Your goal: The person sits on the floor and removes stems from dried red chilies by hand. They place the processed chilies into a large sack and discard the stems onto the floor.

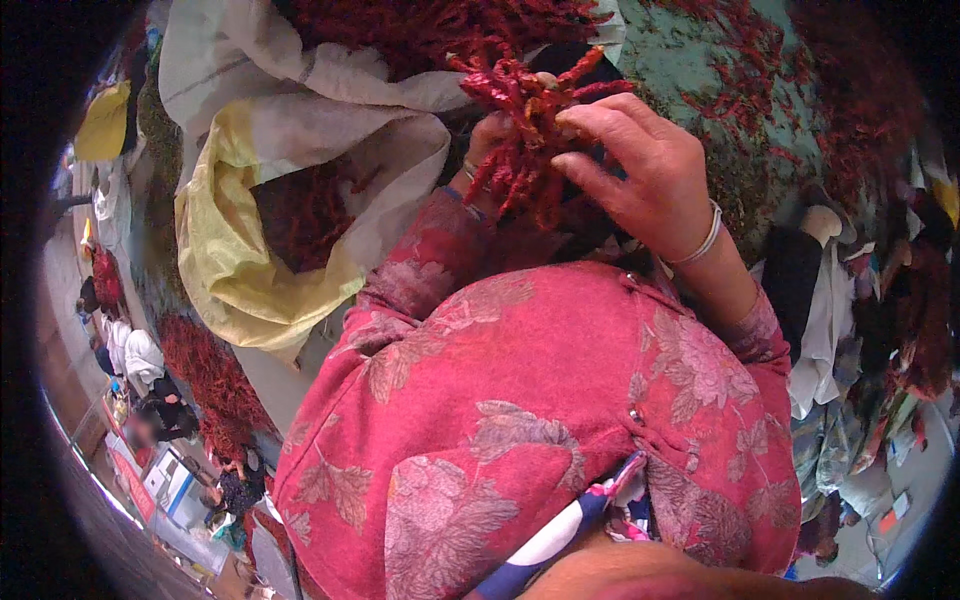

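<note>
A bunch of dried red chillies (520, 150) is held up in front of my chest. My left hand (490, 140) is closed around it from the left, its fingers largely hidden by the pods. From the right, my right hand (645, 165) comes up to the bunch. Its thumb and forefinger are apart, with the tips at the bunch's right edge; no pod shows gripped between them. To the left of my left arm gapes a white and yellow woven sack (225, 235), with red chillies (300, 220) inside.
A heap of red chillies (420, 30) lies beyond my hands. More are scattered over the greenish floor (690, 60) at the upper right. Another chilli pile (205, 375) is at left, near several people. Cloths and bags (825, 340) stand at right.
</note>
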The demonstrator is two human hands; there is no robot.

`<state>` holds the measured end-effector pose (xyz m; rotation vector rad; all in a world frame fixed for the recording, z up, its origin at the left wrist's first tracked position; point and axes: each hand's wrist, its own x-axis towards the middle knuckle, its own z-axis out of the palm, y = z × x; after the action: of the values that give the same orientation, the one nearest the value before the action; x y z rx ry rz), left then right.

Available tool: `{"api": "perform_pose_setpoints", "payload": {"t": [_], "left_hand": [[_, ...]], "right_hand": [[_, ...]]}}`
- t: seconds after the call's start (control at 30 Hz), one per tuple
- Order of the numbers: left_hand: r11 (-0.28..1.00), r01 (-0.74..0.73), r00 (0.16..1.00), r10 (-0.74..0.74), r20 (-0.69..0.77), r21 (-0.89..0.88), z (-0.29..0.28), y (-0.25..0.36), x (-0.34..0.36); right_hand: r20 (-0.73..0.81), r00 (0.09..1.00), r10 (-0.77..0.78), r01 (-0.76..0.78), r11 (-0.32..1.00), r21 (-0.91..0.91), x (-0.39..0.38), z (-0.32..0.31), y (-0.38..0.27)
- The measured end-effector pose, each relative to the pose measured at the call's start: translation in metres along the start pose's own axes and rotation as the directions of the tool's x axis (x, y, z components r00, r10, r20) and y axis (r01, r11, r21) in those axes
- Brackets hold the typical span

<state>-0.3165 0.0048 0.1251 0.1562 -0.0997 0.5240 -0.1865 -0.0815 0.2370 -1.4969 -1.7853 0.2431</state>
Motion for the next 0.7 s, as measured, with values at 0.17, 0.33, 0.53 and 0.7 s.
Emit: {"api": "perform_pose_setpoints", "payload": {"t": [0.17,0.33,0.53,0.7], "left_hand": [[0.998,0.063,0.998,-0.063,-0.008,-0.016,-0.008,0.005,-0.007],[0.991,0.095,0.994,-0.100,-0.045,-0.098,-0.013,0.000,-0.009],[1.000,0.026,0.999,-0.027,0.038,0.003,-0.007,-0.010,-0.001],[0.998,-0.028,0.985,0.036,0.170,-0.050,-0.016,-0.011,0.008]], "right_hand": [[-0.031,0.998,-0.051,0.047,0.993,-0.104,0.000,0.015,-0.003],[-0.027,0.998,-0.049,0.045,0.992,-0.117,-0.006,0.021,0.005],[0.124,0.756,0.643,-0.443,0.363,0.820,-0.004,-0.003,-0.002],[0.076,0.629,0.773,-0.414,0.251,0.875,-0.010,-0.016,0.012]]}}
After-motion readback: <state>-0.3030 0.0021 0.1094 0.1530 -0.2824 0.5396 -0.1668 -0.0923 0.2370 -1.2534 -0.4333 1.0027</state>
